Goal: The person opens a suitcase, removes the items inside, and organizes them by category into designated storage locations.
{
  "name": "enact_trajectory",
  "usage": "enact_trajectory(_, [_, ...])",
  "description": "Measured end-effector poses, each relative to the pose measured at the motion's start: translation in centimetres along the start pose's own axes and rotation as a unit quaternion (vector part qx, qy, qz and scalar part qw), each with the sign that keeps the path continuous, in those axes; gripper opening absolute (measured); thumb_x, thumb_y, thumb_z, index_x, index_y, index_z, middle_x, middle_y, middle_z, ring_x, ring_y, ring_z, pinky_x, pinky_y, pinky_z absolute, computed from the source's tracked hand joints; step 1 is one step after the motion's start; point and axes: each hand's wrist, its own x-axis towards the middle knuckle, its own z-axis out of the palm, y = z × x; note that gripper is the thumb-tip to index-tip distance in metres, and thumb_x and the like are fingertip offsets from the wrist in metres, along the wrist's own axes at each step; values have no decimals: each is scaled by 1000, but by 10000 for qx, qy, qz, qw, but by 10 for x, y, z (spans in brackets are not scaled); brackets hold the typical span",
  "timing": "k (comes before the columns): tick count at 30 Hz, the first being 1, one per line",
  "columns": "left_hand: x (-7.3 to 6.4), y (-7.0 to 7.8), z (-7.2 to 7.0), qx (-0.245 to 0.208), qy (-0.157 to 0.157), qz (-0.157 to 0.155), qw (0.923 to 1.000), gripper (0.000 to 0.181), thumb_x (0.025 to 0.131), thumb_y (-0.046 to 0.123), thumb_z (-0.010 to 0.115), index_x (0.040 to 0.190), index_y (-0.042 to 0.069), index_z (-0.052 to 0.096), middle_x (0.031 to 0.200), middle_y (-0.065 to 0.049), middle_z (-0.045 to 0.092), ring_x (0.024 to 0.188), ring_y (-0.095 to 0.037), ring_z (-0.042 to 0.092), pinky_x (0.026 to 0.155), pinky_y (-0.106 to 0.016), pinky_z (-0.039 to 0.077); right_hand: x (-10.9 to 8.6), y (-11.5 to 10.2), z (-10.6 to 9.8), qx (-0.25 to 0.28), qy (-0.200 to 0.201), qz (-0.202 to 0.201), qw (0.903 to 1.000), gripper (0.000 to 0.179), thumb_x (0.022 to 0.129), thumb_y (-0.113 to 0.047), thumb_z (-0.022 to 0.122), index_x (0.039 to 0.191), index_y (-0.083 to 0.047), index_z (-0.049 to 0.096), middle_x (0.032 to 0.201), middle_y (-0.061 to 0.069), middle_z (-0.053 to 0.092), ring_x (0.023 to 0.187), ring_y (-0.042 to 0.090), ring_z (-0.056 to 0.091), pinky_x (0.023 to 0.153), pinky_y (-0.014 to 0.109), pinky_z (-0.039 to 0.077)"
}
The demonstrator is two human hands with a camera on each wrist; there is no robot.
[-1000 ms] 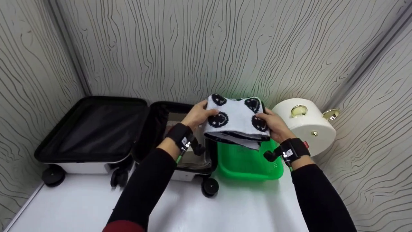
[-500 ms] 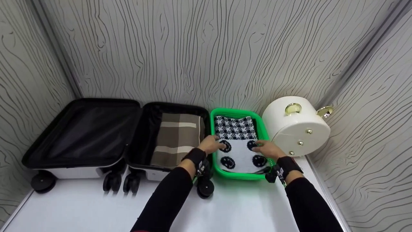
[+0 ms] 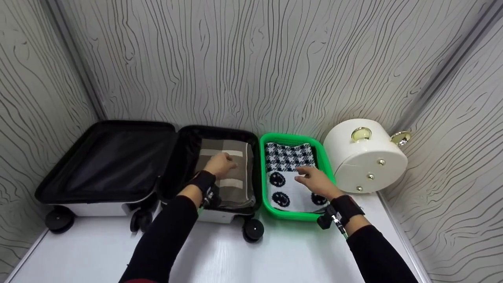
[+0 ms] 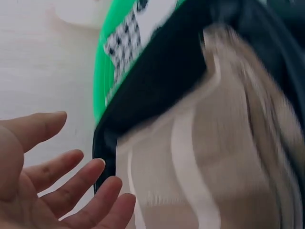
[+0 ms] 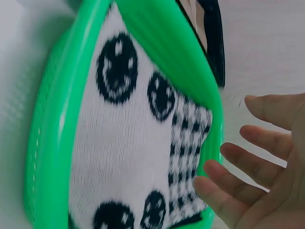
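My left hand (image 3: 220, 164) hovers over the right half of the black-lined suitcase (image 3: 257, 177), above a folded brown checked cloth (image 3: 239, 198) with pale stripes. In the left wrist view its fingers (image 4: 76, 191) are spread and loosely bent, with nothing between them. My right hand (image 3: 317, 181) is over the green plastic basket (image 3: 292, 215), likewise holding nothing, its fingers (image 5: 248, 183) relaxed. Inside the basket lies a folded knit cloth (image 3: 296, 192), white with black smiley faces, with a black-and-white houndstooth part at the back. My right hand hides some of it in the head view.
The suitcase's other half (image 3: 114, 157) lies open at the left, lined in black. A cream round case (image 3: 365, 157) with gold handles and studs lies right of the basket. Black wheels (image 3: 253, 230) stick out at the suitcase's front. Patterned walls (image 3: 235, 59) enclose the white table (image 3: 294, 255).
The smiley-face cloth has gone from both hands down into the basket, and was let go. My left hand has moved left over the suitcase; the right has lifted slightly off the cloth.
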Motion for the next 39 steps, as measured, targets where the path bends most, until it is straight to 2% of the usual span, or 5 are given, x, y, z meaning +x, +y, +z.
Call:
enact_trajectory(9, [-1,-47,-36,1075,222,-586,9922,31,93,20,61,66,5,54,68,-6,54,63,-22,48,63,-36,44,-11,-46,48,-357,6,-475,9982,50,96,-31,64,139,-6,53,137,14,55,120,34,55,95,48,48])
enact_trajectory(17, [-7,-71,-48,1677,-502,-900,9804,32,93,22,60,89,-8,67,104,-26,66,93,-37,63,83,-42,52,-20,-77,90,-861,-395,-887,9915,78,88,-47,70,144,0,44,147,20,43,132,38,43,106,51,38])
enact_trajectory(25, [119,-216,18,2504,-1629,-633,9522,62,86,55,64,106,-4,71,111,-19,67,89,-28,62,80,-35,52,-23,-76,115,-1188,-270,-690,9902,83,85,-47,73,143,4,43,149,20,41,132,37,43,106,51,38])
enact_trajectory(34, [38,-90,-29,1505,-1549,-1028,9710,29,90,9,59,65,-2,71,63,-11,59,58,-23,53,57,-32,48,-22,-77,119,-1065,-116,-464,9932,81,83,-44,76,141,5,46,147,20,43,131,39,45,106,50,39])
enact_trajectory(39, [89,-155,-1,1739,-1581,-562,9704,27,87,16,58,65,3,69,74,-13,63,65,-25,56,60,-35,50,-21,-80,119,-1049,-98,-400,9936,80,83,-43,76,141,5,47,146,21,44,130,39,45,106,50,38])
